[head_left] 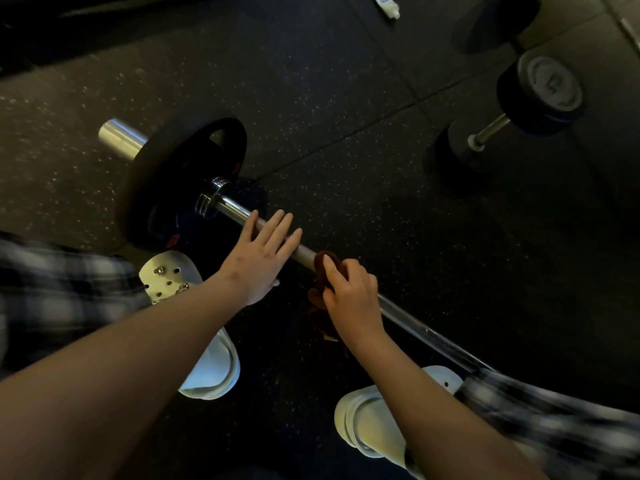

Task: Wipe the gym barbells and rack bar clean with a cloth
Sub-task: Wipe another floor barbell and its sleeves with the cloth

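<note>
On dark floor (346,98), chrome barbell (235,210), brown cloth (319,263)

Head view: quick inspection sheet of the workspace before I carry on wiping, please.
Surface: dark speckled rubber floor, seams visible.
Job's things: barbell lying on the floor, black plate on its end; brown cloth on the barbell.
Clutter: white tube at top edge; dumbbell to the right.
Hands: left hand flat, fingers straight on the barbell; right hand grips the cloth against it.
Cables: nothing seen.
Surroundings: white shoes, checked trousers.
</note>
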